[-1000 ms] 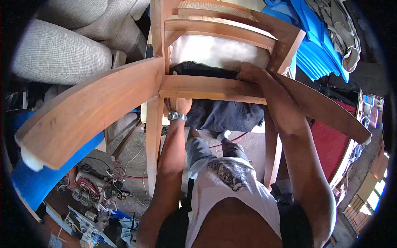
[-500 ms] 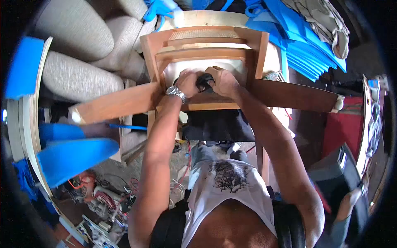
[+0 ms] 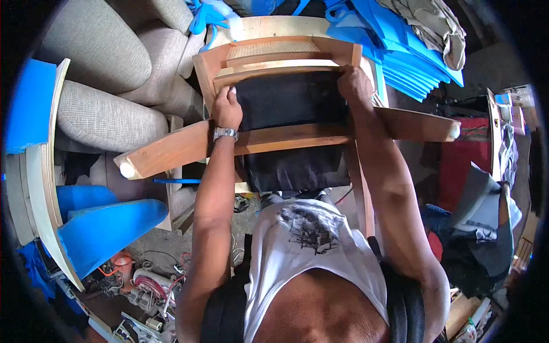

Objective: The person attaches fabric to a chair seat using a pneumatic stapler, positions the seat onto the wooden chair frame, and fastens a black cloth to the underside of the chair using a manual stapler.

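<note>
A wooden chair frame (image 3: pixel 286 139) with a woven cane panel (image 3: pixel 274 49) lies before me on a pale wooden surface. Black fabric (image 3: pixel 291 100) is spread across the frame's opening, and a lower part of it hangs below the front rail. At the fabric's left edge, my left hand (image 3: pixel 227 110) is closed with bent fingers against the side rail. My right hand (image 3: pixel 355 86) is closed at the upper right corner, where fabric and frame meet; its fingertips are hidden. A metal watch is on my left wrist.
Grey upholstered cushions (image 3: pixel 108 114) are piled at the left, above blue foam pieces (image 3: pixel 117 228). Blue sheets (image 3: pixel 409 74) are stacked at the back right. Tools and cables (image 3: pixel 151 283) lie on the floor at lower left. Dark and grey material (image 3: pixel 477 200) stands at the right.
The black fabric, bunched between my hands before, is now stretched over the opening. My hands have moved apart, left hand to the left side, right hand to the upper right corner.
</note>
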{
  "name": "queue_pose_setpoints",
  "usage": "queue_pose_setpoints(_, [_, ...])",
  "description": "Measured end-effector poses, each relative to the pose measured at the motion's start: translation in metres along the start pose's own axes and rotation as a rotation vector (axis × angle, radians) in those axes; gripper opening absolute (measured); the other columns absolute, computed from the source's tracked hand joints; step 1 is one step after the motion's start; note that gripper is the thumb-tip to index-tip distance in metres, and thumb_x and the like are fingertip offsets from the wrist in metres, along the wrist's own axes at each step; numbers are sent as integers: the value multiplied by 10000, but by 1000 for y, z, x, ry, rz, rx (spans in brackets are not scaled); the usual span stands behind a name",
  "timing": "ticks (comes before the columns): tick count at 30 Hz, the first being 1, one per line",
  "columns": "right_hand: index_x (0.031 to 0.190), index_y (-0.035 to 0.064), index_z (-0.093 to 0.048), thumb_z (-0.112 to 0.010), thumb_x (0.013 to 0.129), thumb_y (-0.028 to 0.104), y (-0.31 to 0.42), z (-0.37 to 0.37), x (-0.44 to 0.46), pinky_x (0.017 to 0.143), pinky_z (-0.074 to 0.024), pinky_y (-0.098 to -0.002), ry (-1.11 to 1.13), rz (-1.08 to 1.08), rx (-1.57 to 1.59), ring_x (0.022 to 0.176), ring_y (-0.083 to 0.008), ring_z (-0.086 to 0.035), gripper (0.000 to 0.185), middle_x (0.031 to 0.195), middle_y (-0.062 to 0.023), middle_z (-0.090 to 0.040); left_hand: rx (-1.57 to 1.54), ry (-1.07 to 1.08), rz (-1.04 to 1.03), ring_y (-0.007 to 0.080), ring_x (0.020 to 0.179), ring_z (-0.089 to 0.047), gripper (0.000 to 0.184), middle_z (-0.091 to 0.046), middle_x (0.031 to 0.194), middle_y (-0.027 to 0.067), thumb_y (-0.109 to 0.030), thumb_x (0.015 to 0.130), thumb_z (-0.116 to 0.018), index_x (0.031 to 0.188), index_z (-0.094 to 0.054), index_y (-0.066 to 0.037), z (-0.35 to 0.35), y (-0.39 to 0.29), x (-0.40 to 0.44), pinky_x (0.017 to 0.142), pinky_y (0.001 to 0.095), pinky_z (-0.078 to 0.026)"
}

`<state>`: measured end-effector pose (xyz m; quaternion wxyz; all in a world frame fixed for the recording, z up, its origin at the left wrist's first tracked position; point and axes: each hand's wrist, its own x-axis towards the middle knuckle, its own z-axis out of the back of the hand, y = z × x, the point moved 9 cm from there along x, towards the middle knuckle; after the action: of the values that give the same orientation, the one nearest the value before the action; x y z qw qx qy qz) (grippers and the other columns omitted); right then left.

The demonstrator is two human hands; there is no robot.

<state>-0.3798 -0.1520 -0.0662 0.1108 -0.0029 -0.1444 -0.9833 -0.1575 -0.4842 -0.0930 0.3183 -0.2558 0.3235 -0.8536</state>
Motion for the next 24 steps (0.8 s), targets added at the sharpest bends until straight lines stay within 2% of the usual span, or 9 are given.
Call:
queue_pose_setpoints(6, [919, 47, -653, -378, 953, 244, -1, 71, -34, 689, -540, -530, -415, -55, 130, 810, -460, -671, 340, 867, -267, -682, -195, -30, -165, 435, 893, -649, 266, -674, 978, 243, -265, 952, -534, 1124, -651, -99, -14, 0, -1, 760, 507, -509])
queue_pose_setpoints(8, [934, 57, -641, -398, 950, 230, -10, 33, -27, 691, -542, -534, -128, -48, -12, 792, -457, -674, 299, 877, -270, -680, -35, -60, -62, 426, 882, -653, 276, -676, 955, 240, -295, 949, -543, 1125, -651, -111, -13, 9, 7, 754, 510, -506])
queue_pose_setpoints(12, [964, 44, -654, -464, 922, 208, -17, 25, -18, 645, -545, -531, -224, -25, -107, 731, -426, -678, 254, 834, -225, -688, 47, -50, -42, 427, 856, -649, 263, -684, 922, 215, -314, 948, -545, 1074, -666, -118, -18, 14, 12, 726, 517, -499])
queue_pose_setpoints(13, [909, 27, -704, -544, 847, 168, -24, 33, -12, 784, -529, -522, -88, -228, 84, 913, -421, -676, 222, 940, -233, -697, 58, 14, -72, 426, 859, -645, 255, -685, 938, 204, -319, 947, -547, 1043, -674, -120, -20, 8, 10, 721, 515, -495])
queue_pose_setpoints(14, [855, 37, -738, -574, 828, 154, -65, -36, 38, 787, -541, -491, 196, 76, -372, 922, -410, -680, 204, 928, -214, -709, 72, 85, -101, 424, 861, -642, 251, -686, 953, 194, -324, 945, -550, 1012, -681, -121, -22, 3, 4, 716, 513, -491])
queue_pose_setpoints(16, [888, 17, -738, -559, 827, 209, -49, 27, 6, 798, -549, -443, 39, -316, 196, 932, -391, -687, 270, 956, -204, -716, 53, 81, -109, 403, 927, -632, 206, -668, 1030, 194, -290, 921, -585, 983, -696, -128, -32, 14, 3, 746, 493, -496])
queue_pose_setpoints(19, [1022, 126, -743, -565, 818, 237, -50, -9, 26, 841, -541, -433, 162, -21, -186, 960, -351, -685, 293, 991, -185, -715, -20, -23, -165, 398, 941, -631, 225, -670, 1019, 188, -231, 875, -642, 1062, -679, -113, -45, 13, 5, 773, 499, -498])
queue_pose_setpoints(21, [1054, 153, -741, -578, 820, 226, -21, -1, 15, 848, -540, -428, 166, 206, -303, 960, -340, -686, 295, 1001, -177, -716, -81, -68, -425, 395, 999, -618, 375, -663, 1067, 183, -195, 826, -695, 1169, -626, -60, -37, -50, 4, 875, 495, -485])
queue_pose_setpoints(24, [1092, 178, -733, -608, 823, 185, -7, 26, 1, 859, -542, -414, 114, 59, 199, 953, -324, -687, 297, 1013, -152, -717, -210, 140, -796, 381, 1204, -538, 695, -578, 1287, 213, -395, 766, -788, 1290, -527, -20, -62, -145, -23, 1009, 484, -426])
